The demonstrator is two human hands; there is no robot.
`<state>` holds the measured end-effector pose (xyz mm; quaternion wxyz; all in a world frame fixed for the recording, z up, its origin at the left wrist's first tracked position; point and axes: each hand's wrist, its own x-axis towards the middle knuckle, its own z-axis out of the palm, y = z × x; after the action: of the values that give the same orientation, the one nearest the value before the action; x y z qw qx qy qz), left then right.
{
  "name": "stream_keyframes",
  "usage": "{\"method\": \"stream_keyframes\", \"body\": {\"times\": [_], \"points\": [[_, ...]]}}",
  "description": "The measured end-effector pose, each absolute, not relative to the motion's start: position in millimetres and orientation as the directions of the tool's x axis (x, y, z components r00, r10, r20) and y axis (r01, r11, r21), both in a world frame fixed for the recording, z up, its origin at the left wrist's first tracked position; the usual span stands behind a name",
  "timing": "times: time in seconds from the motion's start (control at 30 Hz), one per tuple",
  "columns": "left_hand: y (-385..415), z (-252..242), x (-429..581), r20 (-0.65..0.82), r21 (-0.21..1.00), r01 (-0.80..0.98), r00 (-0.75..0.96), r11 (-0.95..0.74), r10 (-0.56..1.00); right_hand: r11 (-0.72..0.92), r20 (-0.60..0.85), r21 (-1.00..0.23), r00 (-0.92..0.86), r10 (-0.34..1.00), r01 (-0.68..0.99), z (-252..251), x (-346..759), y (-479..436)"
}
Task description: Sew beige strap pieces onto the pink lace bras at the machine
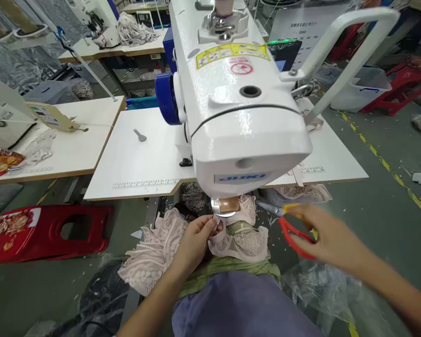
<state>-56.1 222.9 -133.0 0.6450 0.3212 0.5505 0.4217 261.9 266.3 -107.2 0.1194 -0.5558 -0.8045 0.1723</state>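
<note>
My left hand (199, 234) is closed, thumb against fingers, on the strap end of a pale pink lace bra (245, 243), just below the round metal sewing plate (217, 206). The bra lies over a green cloth (228, 269) on my lap. Out to the right, my right hand (312, 234) grips scissors (291, 229) with red and yellow handles, their blades pointing left toward the plate. The white JUKI sewing machine (245, 140) stands directly in front and hides its needle area from above. A heap of pink lace pieces (157, 248) hangs beside my left forearm.
A white table (147, 154) with a printed ruler edge surrounds the machine; a small grey piece (140, 135) lies on it. A red stool (49, 234) is at the left. Under the table's right side sits a clear tray (305, 193) of lace. Plastic wrapping (330, 290) lies lower right.
</note>
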Motion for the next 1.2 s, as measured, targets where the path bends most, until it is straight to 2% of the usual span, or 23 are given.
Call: {"method": "stream_keyframes", "body": {"times": [0.07,0.17,0.37,0.47,0.7,0.87,1.2], "points": [[223,-133,-56,-0.457,0.851,-0.260,0.060,0.456,0.888,0.391,-0.027,-0.435,-0.446,0.895,0.811,-131,249,229],[221,-130,-55,-0.472,0.839,-0.277,0.059,0.468,0.880,0.462,0.072,-0.503,-0.497,0.865,0.730,-156,213,200],[217,-128,-55,-0.434,0.896,-0.065,0.093,0.440,0.896,0.483,0.172,-0.600,-0.487,0.856,0.638,-154,162,213],[216,-131,-57,-0.409,0.912,0.018,0.089,0.409,0.908,0.499,0.170,-0.633,-0.522,0.836,0.592,-146,160,221],[217,-130,-63,-0.319,0.948,0.046,0.112,0.316,0.941,0.382,0.132,-0.756,-0.448,0.884,0.531,-147,171,211],[221,-123,-66,-0.330,0.944,0.051,0.094,0.327,0.939,0.358,0.116,-0.787,-0.450,0.886,0.503,-158,167,204],[226,-120,-74,-0.327,0.930,0.207,0.085,0.304,0.941,0.260,0.000,-0.820,-0.453,0.891,0.511,-150,146,222]]}}
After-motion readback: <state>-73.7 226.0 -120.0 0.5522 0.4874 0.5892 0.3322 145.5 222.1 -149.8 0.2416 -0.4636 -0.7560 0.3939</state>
